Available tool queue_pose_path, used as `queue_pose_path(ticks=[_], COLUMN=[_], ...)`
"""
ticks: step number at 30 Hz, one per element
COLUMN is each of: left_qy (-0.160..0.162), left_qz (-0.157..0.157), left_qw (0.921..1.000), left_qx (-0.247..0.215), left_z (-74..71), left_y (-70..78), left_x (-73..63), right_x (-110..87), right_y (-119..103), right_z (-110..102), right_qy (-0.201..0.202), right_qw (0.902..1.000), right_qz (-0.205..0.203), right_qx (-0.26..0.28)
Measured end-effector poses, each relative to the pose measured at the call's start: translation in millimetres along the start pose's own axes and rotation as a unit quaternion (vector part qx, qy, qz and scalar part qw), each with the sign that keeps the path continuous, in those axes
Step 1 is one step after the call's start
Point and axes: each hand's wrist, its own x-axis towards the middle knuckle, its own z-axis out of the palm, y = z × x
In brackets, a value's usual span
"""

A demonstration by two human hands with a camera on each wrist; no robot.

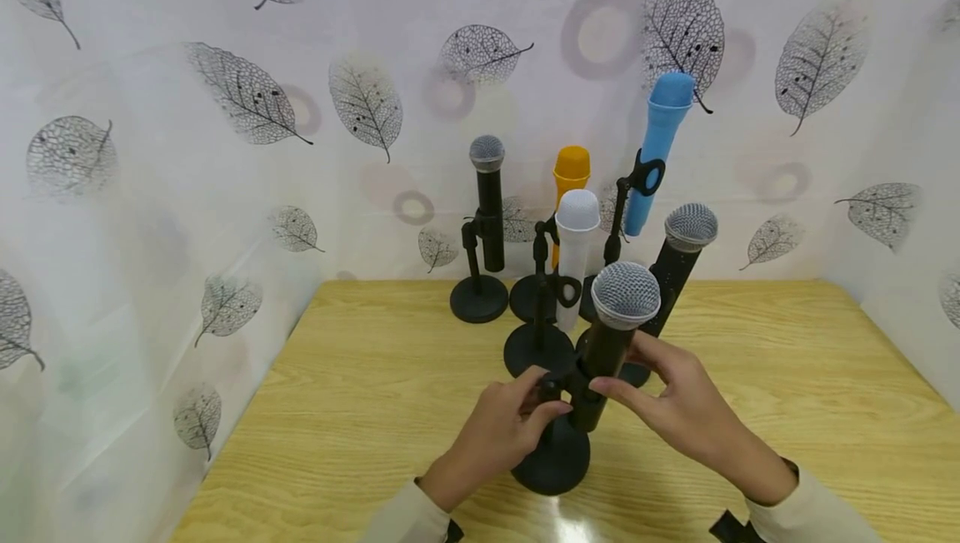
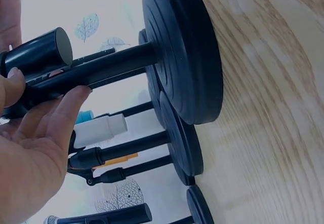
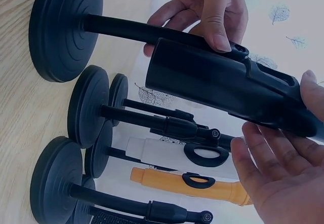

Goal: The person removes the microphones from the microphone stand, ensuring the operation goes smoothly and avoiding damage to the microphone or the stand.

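Observation:
A black microphone with a silver mesh head [image 1: 626,295] leans in the clip of a small black stand, whose round base [image 1: 552,461] sits on the table. My left hand [image 1: 501,422] grips the stand's upper post, just below the clip. Thumb and fingers of my right hand [image 1: 690,401] hold the microphone's body from its right side. In the right wrist view, the thumb lies on one side of the microphone body [image 3: 192,77] and the fingers on the other. The left wrist view shows the left fingers around the post [image 2: 116,64].
Behind stand more microphones on stands: a white one [image 1: 577,214], an orange one [image 1: 572,164], a tall blue one [image 1: 660,135] and a black one [image 1: 489,193]. Another black one [image 1: 690,231] tilts close behind my right hand. A leaf-patterned sheet [image 1: 363,110] borders the wooden table [image 1: 360,385].

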Motion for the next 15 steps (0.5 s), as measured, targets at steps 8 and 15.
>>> queue_pose_path(ticks=[8, 15], left_qy=[-0.010, -0.009], left_qz=[-0.008, -0.004], left_qw=[0.9999, 0.9998], left_qx=[0.008, -0.016], left_z=[-1.0, -9.6], left_y=[5.0, 12.7], left_x=[2.3, 4.2], right_x=[-0.9, -0.8], right_y=[4, 2], right_z=[-1, 0], right_qy=[0.013, 0.026], right_qw=[0.9995, 0.9978], right_qz=[-0.015, -0.021], right_qx=[0.023, 0.057])
